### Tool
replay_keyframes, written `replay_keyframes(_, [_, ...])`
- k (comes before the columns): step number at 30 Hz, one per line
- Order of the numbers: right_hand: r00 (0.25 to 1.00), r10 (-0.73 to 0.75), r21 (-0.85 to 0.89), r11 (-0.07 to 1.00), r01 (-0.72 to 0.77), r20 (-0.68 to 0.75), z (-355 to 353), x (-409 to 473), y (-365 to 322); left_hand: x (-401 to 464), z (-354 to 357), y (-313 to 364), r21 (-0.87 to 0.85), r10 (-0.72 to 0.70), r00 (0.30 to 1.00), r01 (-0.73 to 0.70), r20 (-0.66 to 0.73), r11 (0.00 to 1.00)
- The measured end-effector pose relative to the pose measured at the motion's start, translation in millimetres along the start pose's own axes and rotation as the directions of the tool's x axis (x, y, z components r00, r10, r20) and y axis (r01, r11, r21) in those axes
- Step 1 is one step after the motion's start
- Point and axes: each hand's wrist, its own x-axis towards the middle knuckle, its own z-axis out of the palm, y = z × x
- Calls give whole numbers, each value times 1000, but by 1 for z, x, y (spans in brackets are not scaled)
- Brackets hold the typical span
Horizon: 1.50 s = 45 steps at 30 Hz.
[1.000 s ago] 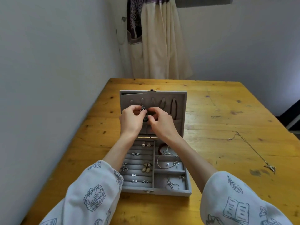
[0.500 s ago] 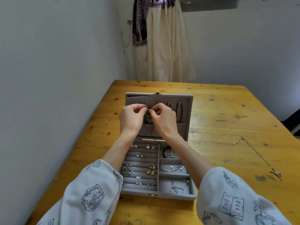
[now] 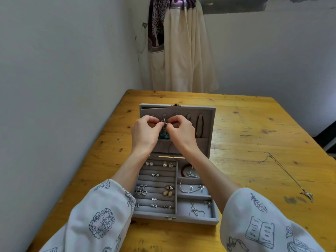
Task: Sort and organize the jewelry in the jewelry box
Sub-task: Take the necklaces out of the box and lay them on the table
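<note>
A grey jewelry box [image 3: 192, 220] lies open on the wooden table [image 3: 254, 142], its lid upright at the back. My left hand [image 3: 145, 132] and my right hand [image 3: 181, 133] meet in front of the lid's hooks, both pinching a necklace [image 3: 164, 136] with a teal pendant that hangs between them. Its thin chain trails down toward the tray. The left half of the tray holds rows of earrings [image 3: 168, 190]. The right compartments hold a red bracelet [image 3: 183, 170], a silver bangle [image 3: 190, 188] and a chain [image 3: 195, 210].
A silver necklace [image 3: 289, 177] lies loose on the table to the right of the box. A darker necklace [image 3: 199, 124] hangs in the lid at the right. A wall runs close along the table's left side. A cream curtain [image 3: 181, 51] hangs behind the table.
Both hands stay pinched together at the lid with the necklace. The teal pendant now shows more plainly below my fingers. The view has tilted slightly.
</note>
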Motion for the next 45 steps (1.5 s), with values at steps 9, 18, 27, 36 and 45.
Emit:
replay_keyframes(9, [998, 46, 21, 999, -45, -43, 3, 6, -3, 2, -3, 3, 82, 118, 992, -120, 34, 989])
replay_keyframes(18, [936, 351, 384, 868, -315, -27, 12, 11, -9, 5, 10, 5, 43, 136, 990, -134, -32, 990])
replay_keyframes(27, [873, 479, 510, 729, -455, 93, 11, 8, -20, 7, 12, 4, -17, 61, 997, -62, -55, 998])
replay_keyframes(36, [872, 479, 610, 663, -433, 100, 11, 5, -27, 16, 11, 10, -115, -46, 998, 49, 34, 992])
replay_keyframes(45, [979, 203, 348, 917, -193, 9, -2, 1, -31, 9, -1, 12, -217, 31, 999, -25, 22, 976])
